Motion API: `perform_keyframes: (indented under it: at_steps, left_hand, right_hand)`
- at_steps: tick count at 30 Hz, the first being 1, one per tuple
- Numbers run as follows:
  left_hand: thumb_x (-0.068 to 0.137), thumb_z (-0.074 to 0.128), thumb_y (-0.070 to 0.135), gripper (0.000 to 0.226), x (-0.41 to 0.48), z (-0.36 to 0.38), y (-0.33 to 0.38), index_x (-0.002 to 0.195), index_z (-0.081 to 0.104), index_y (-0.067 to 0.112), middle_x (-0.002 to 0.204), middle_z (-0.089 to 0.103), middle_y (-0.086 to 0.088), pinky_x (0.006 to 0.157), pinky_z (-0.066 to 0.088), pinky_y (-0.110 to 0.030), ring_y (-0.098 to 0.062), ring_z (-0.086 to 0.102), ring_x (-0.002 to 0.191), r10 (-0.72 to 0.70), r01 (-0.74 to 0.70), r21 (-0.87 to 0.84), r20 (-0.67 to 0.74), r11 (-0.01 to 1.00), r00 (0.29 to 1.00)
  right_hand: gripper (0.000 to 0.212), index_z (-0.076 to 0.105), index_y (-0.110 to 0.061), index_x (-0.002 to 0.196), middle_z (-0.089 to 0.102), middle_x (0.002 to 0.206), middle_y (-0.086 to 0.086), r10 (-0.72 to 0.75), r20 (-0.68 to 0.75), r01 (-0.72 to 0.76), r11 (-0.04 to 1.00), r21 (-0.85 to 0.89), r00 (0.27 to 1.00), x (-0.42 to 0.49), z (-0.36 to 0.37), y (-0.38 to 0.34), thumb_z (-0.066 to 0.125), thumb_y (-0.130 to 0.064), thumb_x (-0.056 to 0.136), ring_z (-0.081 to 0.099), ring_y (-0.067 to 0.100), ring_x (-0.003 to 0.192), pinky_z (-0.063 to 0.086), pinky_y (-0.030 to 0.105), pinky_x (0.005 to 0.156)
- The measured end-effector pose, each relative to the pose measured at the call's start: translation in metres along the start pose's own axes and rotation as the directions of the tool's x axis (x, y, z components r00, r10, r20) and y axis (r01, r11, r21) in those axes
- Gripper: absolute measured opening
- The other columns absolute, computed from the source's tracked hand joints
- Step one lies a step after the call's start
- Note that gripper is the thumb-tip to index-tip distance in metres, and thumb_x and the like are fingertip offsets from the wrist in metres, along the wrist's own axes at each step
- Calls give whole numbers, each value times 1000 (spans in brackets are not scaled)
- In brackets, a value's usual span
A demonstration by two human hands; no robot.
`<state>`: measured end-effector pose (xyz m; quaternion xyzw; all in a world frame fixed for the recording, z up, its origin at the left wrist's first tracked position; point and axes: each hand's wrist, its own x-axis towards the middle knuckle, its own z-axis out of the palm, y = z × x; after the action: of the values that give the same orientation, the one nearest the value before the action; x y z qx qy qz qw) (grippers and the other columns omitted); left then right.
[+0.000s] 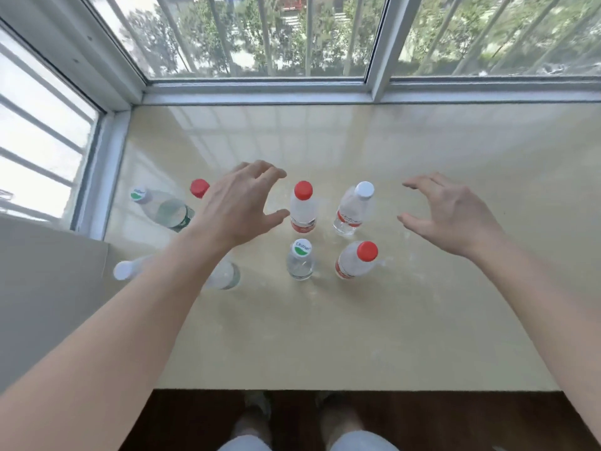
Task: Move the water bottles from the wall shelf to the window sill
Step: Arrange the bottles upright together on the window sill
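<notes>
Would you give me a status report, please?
Left hand open, right hand open, both empty. Seven water bottles on window sill. Left arm partly hides two.

Window sill point(357, 320): pale beige, glossy surface in glazed corner. Carried seven clear plastic water bottles, all capped.
- Middle red-cap bottle point(303, 208): red label, upright.
- Right white-cap bottle point(353, 209): red label, just beside it on right.
- Near green-cap bottle point(299, 263): white-and-green cap, in front of middle red-cap bottle.
- Near red-cap bottle point(356, 260): red label, in front of right white-cap bottle.
- Left green-cap bottle point(162, 208): green label, near corner.
- Far red-cap bottle point(199, 188): only cap showed.
- Left white-cap bottle point(124, 270): by sill's left edge, body largely hidden.
</notes>
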<state>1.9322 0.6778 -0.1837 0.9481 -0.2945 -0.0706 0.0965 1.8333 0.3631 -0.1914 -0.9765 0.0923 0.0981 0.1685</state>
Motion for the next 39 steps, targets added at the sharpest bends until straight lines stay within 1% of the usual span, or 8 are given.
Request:
perform_keyframes:
  at_steps: [2,10,13,17,22,26,30,39]
  left_hand:
    - [83,70,45,60,8,12,5,136,51,24,134,55,4,75,47,-35,-23,50,124,-35,35,-8,16,999,999]
    - [77,77,46,69,28,59,3,137,48,26,134,54,4,79,43,-33,-24,51,119,-168,177,-59,128,982,977]
    - [74,79,48,70,37,71,3,134,49,27,129,55,6,75,37,-31,-23,53,115,-184,199,-101,145,975,972]
    - [70,82,48,66,44,80,6,127,55,29,122,58,10,79,46,-34,-19,57,108,-195,219,-219,126,951,973]
    - [71,85,43,55,47,90,4,118,59,29,111,61,12,84,56,-38,-13,62,101,-196,233,-444,128,865,972]
    - [71,85,33,53,49,89,1,116,59,28,96,58,21,84,56,-38,-11,61,100,-173,224,-458,149,860,973]
    - [74,81,24,52,50,89,-2,121,58,29,103,61,17,88,55,-34,-8,57,104,-118,203,-475,203,856,972]
    - [70,85,28,50,50,100,4,115,63,29,111,66,8,90,44,-18,-9,60,101,-152,195,-522,126,830,980]
  right_hand:
    - [58,53,-21,139,55,138,1,-20,46,18,999,28,999,15,13,8,71,-38,86,56,29,121,51,46,93]
    - [77,44,-25,145,50,142,-3,-74,129,53,986,157,989,59,59,9,73,-52,79,54,24,124,50,43,94]
    - [82,47,-30,139,52,136,-8,-81,146,49,976,214,986,65,74,8,76,-62,69,55,19,121,50,43,93]
    - [79,54,-30,129,55,124,-9,-85,108,55,966,252,991,70,91,8,81,-65,63,57,17,113,52,44,91]
    - [69,60,-23,123,61,114,-4,-128,49,103,932,348,991,75,104,11,85,-53,66,58,20,104,55,45,85]
    - [58,64,-22,119,64,114,-3,-168,42,135,895,425,985,77,104,14,85,-45,71,60,18,105,57,40,84]
    - [50,65,-22,117,63,109,-3,-227,91,162,874,457,970,78,101,12,86,-37,74,60,17,105,59,35,81]
    - [68,60,-21,128,63,118,-4,-229,112,156,878,452,967,80,102,10,90,-30,68,56,19,108,53,45,90]
